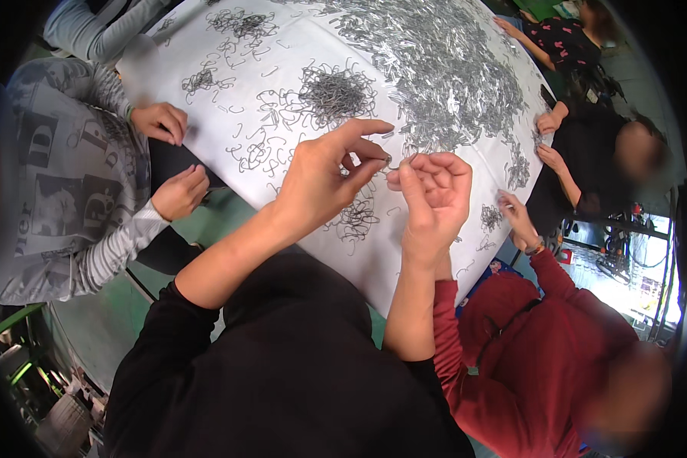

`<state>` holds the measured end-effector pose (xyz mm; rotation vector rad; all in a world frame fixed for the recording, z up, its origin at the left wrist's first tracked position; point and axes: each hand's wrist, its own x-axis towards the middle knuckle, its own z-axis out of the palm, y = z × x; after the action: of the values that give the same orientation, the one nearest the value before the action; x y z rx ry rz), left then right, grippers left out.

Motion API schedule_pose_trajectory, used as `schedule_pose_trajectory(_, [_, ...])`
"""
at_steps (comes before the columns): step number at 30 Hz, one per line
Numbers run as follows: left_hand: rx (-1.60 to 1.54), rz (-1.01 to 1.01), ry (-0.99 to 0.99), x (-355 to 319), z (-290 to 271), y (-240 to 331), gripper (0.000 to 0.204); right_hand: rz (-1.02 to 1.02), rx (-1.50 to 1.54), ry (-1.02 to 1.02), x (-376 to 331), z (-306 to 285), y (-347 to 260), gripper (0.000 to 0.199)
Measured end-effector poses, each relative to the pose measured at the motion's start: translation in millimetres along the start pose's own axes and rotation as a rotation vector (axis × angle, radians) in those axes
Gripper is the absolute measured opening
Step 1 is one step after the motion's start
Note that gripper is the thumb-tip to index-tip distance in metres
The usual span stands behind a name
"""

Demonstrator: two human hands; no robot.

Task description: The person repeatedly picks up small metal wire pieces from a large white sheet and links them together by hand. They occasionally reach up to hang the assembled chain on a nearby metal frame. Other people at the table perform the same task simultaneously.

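Both hands raised over the near edge of the white table (206, 57), left hand (324, 179) pinching a small wire hook (390, 161) between thumb and forefinger, right hand (435, 195) curled closed just beside it, fingertips meeting at the hook, below the large clip pile (443, 69).

Head cam on me, looking steeply down, close over my own fingers (393, 164) and the white bench (298, 53); fisheye bends the edges.
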<state>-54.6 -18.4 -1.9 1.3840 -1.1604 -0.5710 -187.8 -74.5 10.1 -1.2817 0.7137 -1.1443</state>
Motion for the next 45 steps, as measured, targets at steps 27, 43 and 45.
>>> schedule_pose_trajectory(27, [0.167,-0.313,-0.290,110,90,-131,0.021,-0.304,-0.238,0.240,22,-45,-24,0.032])
schedule_pose_trajectory(43, [-0.251,-0.199,-0.150,81,-15,41,0.010,-0.341,-0.342,0.070,44,22,-16,0.020])
schedule_pose_trajectory(45, [-0.194,-0.098,-0.082,82,-19,38,0.010,-0.327,-0.404,0.054,48,25,-16,0.020])
